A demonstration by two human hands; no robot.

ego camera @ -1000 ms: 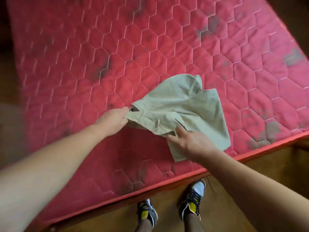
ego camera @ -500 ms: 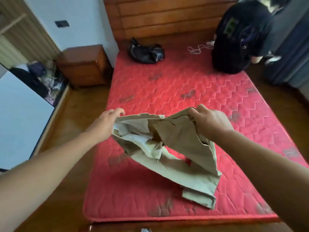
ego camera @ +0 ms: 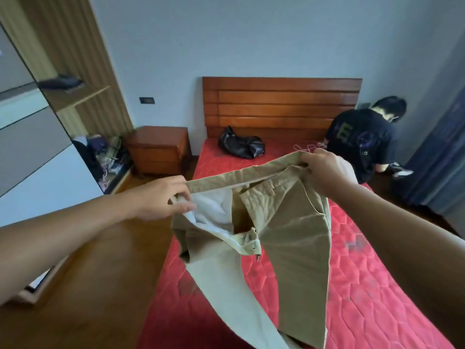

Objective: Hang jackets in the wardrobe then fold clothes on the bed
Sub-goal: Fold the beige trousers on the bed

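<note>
head view: both of my hands hold one pair of khaki trousers [ego camera: 289, 235] by the waistband, raised in the air above the red mattress [ego camera: 364, 285].

grip state:
- my left hand [ego camera: 163, 197] pinches the left end of the waistband between fingers and thumb, right beside the white pocket lining.
- my right hand [ego camera: 324, 170] grips the right end of the waistband with curled fingers. it sits higher and farther from me than the left.
- the waistband runs stretched between the two grips.

garment state:
- the fly is open, and the loose front flap hangs below and between my hands.
- the legs hang down from the grips toward me and leave the bottom edge of the view. i cannot tell whether they touch the mattress.

surroundings, relative to the grips:
- beyond the waistband, between my hands, a black bag [ego camera: 241, 146] lies on the mattress near the wooden headboard [ego camera: 281, 102].
- just past my right hand, a white cord [ego camera: 305, 147] lies on the mattress.
- beyond and right of my right hand, a second person [ego camera: 362, 139] in a dark printed t-shirt crouches at the far corner of the bed, with a blue curtain [ego camera: 437, 159] farther right.
- beyond my left hand stands a wooden nightstand [ego camera: 161, 149].
- left of it is the wardrobe [ego camera: 37, 159], with clothes [ego camera: 105, 152] heaped in its lower part.
- under my left forearm is wooden floor [ego camera: 88, 285].
</note>
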